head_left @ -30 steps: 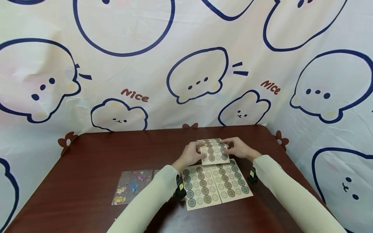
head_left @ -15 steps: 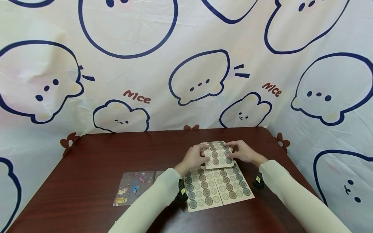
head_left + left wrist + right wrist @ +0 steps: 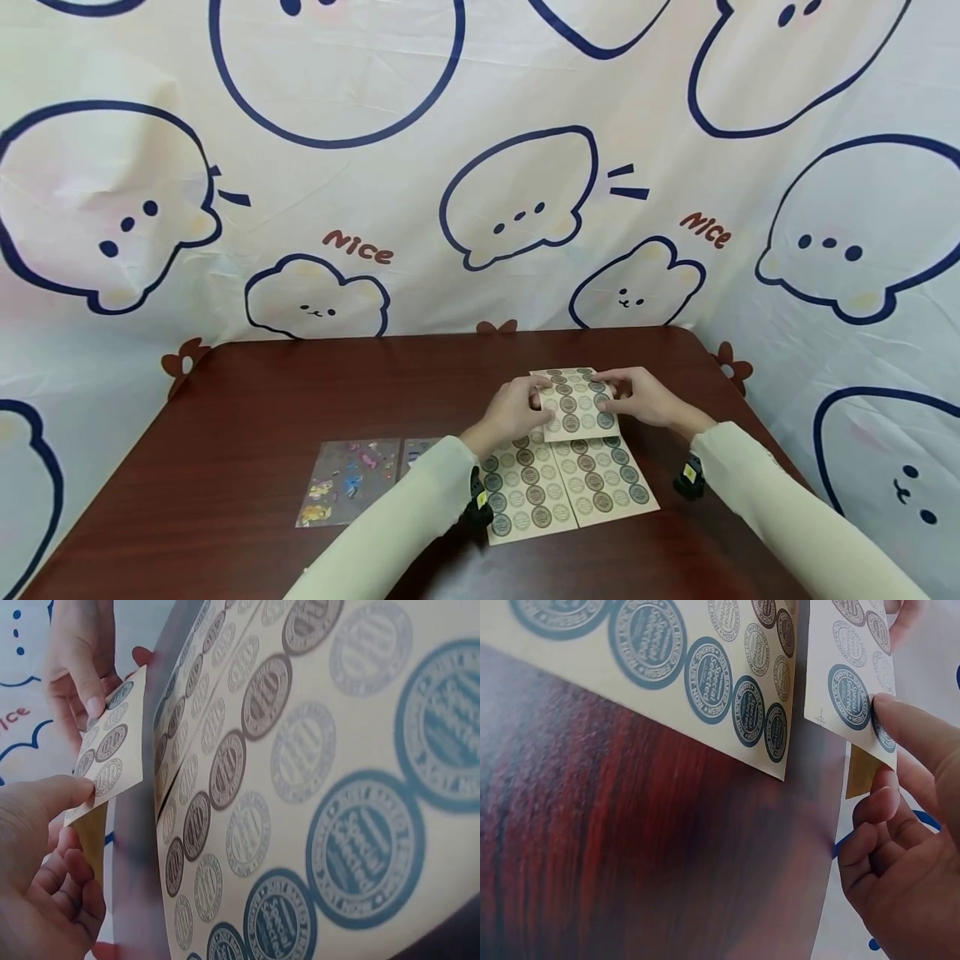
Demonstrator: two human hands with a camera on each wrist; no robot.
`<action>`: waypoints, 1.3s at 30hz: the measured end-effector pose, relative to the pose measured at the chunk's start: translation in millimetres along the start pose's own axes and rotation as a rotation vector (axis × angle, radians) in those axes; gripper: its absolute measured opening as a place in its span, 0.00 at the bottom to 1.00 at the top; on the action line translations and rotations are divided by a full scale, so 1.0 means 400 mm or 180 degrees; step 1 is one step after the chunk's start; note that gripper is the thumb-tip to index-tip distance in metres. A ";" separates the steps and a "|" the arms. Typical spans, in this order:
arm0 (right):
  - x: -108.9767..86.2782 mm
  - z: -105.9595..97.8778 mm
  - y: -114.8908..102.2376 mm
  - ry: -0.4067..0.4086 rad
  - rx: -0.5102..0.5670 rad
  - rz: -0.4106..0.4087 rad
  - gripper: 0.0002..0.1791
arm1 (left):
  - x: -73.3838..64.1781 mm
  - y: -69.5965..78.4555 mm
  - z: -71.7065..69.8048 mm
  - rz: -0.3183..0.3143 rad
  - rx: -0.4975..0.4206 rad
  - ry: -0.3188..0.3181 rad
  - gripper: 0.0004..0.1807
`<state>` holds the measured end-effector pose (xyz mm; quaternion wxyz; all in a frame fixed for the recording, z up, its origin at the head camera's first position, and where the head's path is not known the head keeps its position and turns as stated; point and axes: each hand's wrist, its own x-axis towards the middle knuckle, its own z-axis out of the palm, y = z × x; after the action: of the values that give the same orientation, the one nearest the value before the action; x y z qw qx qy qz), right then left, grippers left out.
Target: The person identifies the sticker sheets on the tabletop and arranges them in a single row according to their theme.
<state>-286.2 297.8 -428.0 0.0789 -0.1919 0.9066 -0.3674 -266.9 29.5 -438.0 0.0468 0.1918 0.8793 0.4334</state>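
Observation:
A small cream sticker sheet [image 3: 579, 412] with rows of round brown, grey and blue-green seals is held up between both hands. My left hand [image 3: 516, 410] pinches its left edge, thumb on the printed face, as the left wrist view shows. The opposite edge is gripped by my right hand [image 3: 647, 398] between thumb and curled fingers. A tan-gold strip [image 3: 862, 774] shows behind the held sheet in the right wrist view. Below it lie two larger sheets of the same seals, a left sheet [image 3: 528, 496] and a right sheet [image 3: 609, 487], side by side; the held sheet overlaps their far ends.
Left of the sheets, a clear plastic packet [image 3: 352, 482] with small colourful pieces lies on the dark red-brown table [image 3: 225, 433]. Another packet [image 3: 417, 450] is partly hidden by the left sleeve. A cartoon-printed cloth [image 3: 405, 192] hangs behind the table.
Both hands have shifted to the right, carrying the small sticker sheet with them. The larger sheets keep their place on the table while the head view has drifted slightly.

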 end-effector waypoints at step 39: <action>-0.125 -0.044 0.027 0.0189 -0.0096 -0.0067 0.30 | -0.018 0.076 0.063 0.0185 0.0174 -0.0267 0.26</action>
<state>-248.8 336.4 -422.8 0.0452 -0.1916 0.9119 -0.3600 -245.0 62.3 -430.4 0.0658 0.2365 0.8821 0.4020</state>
